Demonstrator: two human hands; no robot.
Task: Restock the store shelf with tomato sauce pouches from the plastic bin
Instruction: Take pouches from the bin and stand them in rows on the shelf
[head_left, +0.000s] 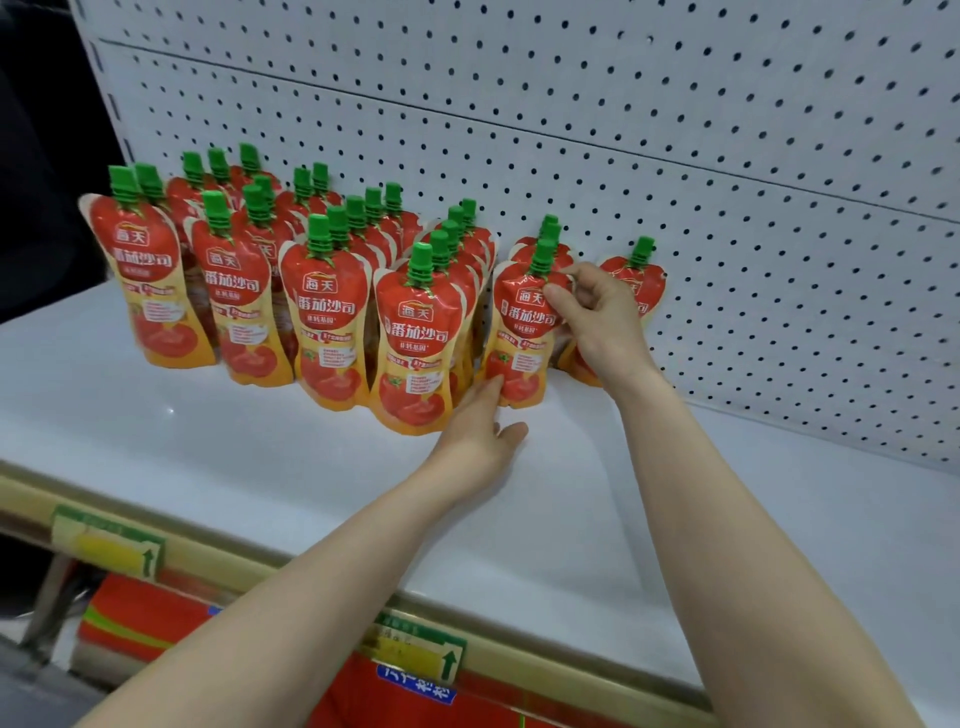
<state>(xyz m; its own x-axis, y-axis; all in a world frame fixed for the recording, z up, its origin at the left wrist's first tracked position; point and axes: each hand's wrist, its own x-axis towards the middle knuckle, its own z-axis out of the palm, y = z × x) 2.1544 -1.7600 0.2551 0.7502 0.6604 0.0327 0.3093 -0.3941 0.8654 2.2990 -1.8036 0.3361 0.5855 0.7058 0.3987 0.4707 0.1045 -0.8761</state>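
step: we stand the front pouch (522, 332) straight on the white shelf (208, 441) | hands: right hand (597, 317) pinches its top near the green cap (543, 257); left hand (480, 431) is loose, fingertips touching its bottom | tip: press the bottom flat, line it up with the other rows (322, 291) | room: back wall (727, 156) full of little holes

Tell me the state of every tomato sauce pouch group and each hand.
Held pouch: upright on shelf, green cap on.
Right hand: pinches held pouch's upper part.
Left hand: open, fingertips touching that pouch's base.
Rowed pouches: upright, capped, in rows to its left.
Lone pouch: upright by pegboard, partly behind right hand.
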